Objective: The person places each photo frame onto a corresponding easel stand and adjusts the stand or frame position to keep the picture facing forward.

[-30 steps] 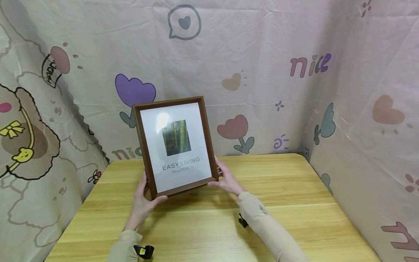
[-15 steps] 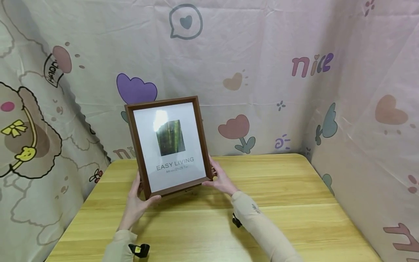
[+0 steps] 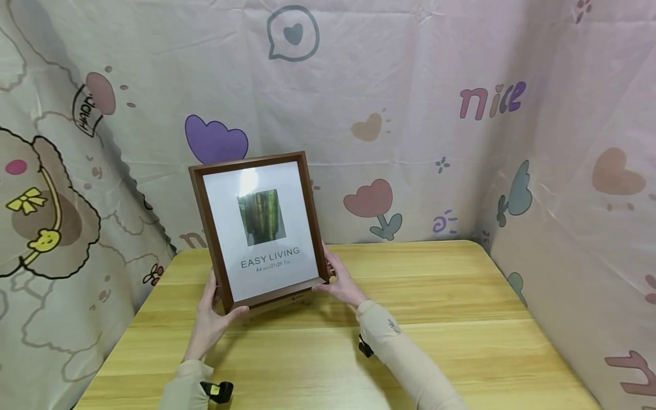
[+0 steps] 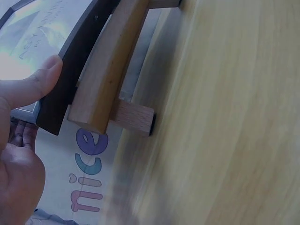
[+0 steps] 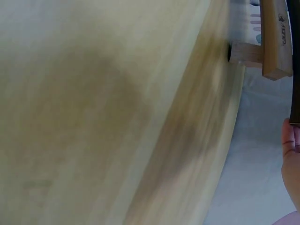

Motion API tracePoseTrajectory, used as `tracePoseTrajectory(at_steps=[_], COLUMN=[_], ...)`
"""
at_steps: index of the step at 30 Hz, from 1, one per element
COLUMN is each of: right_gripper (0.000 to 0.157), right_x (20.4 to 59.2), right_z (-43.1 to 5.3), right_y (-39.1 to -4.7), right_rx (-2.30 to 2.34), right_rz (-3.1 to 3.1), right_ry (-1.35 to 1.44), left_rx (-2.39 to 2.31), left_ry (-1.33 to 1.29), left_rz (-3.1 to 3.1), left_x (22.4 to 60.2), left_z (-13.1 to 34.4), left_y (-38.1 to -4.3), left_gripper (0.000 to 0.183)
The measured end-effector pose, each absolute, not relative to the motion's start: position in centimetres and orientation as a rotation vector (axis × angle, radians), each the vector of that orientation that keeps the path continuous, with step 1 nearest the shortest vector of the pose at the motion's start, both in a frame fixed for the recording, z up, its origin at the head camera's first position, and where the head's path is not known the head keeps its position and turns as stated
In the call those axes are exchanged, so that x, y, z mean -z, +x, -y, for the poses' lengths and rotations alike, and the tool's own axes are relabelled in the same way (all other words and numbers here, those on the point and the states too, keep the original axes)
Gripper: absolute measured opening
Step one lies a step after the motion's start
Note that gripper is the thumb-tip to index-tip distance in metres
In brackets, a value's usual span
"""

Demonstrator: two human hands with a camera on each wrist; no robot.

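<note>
Two cream sleeves [image 3: 405, 353] reach in, and two small black devices [image 3: 217, 392] sit at the wrists, one on each. Two bare hands meet one brown wooden rectangular picture frame at its lower corners. The left hand [image 3: 212, 323] pinches the left corner, thumb on the front, fingers round behind; the right hand [image 3: 345, 282] pinches the right corner the same way.

The brown wooden rectangular picture frame [image 3: 213, 239] is left of the table's middle, propped nearly upright and skewed so its top right corner stands highest. Inside is one white sheet [image 3: 294, 216] with one dark green picture of upright stalks, the words "EASY LIVING" and a smaller line below. A bright glare crosses the upper part.

Along its lower edge is one pale wooden bar [image 4: 110, 65]; the left wrist view shows two square wooden blocks [image 4: 133, 117] on it, the nearer one black-tipped. I cannot tell whether the bar touches the frame.

The yellow wood-grain table [image 3: 435, 307] runs wide to the right of the frame and narrower to the left. Its far edge, round-cornered, lies close behind the frame, just before the pale printed curtain [image 3: 435, 34], which also rises on both sides.
</note>
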State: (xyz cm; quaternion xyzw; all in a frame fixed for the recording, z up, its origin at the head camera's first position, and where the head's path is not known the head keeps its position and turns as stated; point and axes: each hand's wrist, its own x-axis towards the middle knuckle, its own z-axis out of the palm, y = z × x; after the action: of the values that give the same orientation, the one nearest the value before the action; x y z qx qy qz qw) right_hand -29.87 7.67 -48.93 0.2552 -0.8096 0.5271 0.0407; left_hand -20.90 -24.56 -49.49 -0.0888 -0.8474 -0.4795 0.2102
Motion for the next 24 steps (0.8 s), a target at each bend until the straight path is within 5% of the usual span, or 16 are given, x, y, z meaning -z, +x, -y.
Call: tracePoseTrajectory(at_steps=[24], right_gripper=[0.113], right_x=[49.7], right_z=[-6.9], right_y=[-30.1], right_rx=[-1.607], right_rz=[2.472], right_ry=[0.773], left_rx=[1.4], left_ry=[-0.212], left_rz=[2.299], left_x=[50.7], left_z=[24.5], left_y=[-21.2], left_gripper=[0.124])
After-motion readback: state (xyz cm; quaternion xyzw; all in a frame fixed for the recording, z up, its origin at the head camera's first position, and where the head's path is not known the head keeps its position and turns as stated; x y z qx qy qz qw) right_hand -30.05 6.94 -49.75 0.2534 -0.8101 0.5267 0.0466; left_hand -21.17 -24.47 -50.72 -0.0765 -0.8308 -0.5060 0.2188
